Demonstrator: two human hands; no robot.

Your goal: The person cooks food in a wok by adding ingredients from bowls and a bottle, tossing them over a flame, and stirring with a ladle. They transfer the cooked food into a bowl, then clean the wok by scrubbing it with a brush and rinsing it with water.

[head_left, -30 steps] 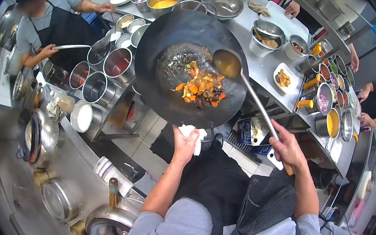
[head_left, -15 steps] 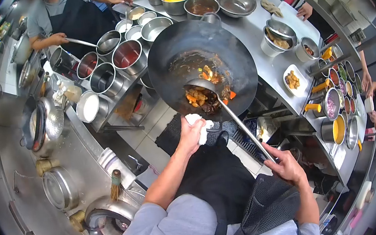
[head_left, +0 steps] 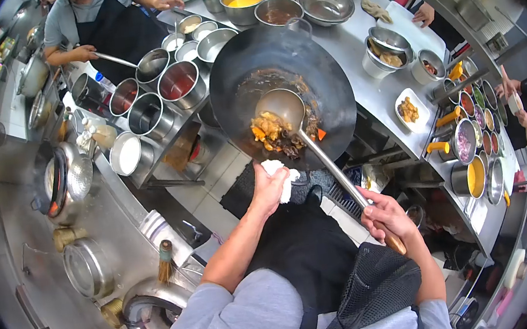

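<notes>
My left hand (head_left: 269, 188) is closed around a folded white cloth (head_left: 283, 176) at the near rim of a large dark wok (head_left: 327, 92); the wok's near handle is mostly hidden there. My right hand (head_left: 386, 215) grips the long handle of a metal ladle (head_left: 281, 107), with its wooden end sticking out below my fingers. The ladle's bowl lies inside the wok, just beyond a heap of browned food pieces (head_left: 269, 131) with dark bits among them. A small orange piece (head_left: 321, 134) sits to the right of the heap. Brown sauce smears the wok's inside.
Steel pots of red liquid (head_left: 179, 80) and white liquid (head_left: 126, 153) stand left of the wok. On the right counter are a white dish of food (head_left: 408, 111) and several ingredient containers. A co-worker (head_left: 108, 26) holds a pan at upper left. A brush (head_left: 165, 260) stands by the burner.
The ladle's bowl has moved away from me and off the food, which is now more exposed. My right hand has shifted slightly, showing the wooden handle end. The wok has tilted or moved slightly left.
</notes>
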